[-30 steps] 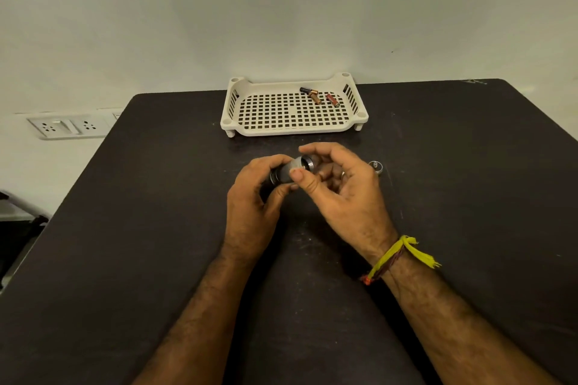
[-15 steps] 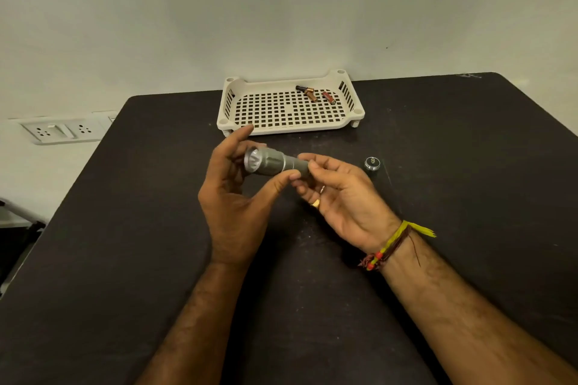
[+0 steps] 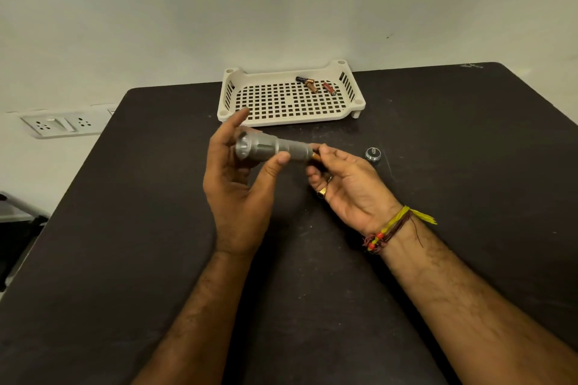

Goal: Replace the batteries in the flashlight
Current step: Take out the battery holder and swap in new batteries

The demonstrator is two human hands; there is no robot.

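Note:
A grey metal flashlight point(image 3: 271, 148) lies level above the table, lens end to the left. My left hand point(image 3: 240, 184) grips its head between thumb and fingers. At the open tail end a copper-coloured battery point(image 3: 316, 156) sticks out a little, pinched by the fingertips of my right hand point(image 3: 347, 187). The flashlight's round tail cap point(image 3: 372, 154) rests on the table to the right of my right hand. Two more batteries point(image 3: 308, 83) lie in the back right part of the cream perforated tray point(image 3: 228, 94).
The black table point(image 3: 125, 228) ends at a pale wall behind the tray. A white socket strip point(image 3: 59, 126) is on the wall at the left. A dark chair part shows at the far left edge.
The flashlight has been turned level and lifted left, lens now facing me. My right hand slid to the tail end, where a battery tip now shows.

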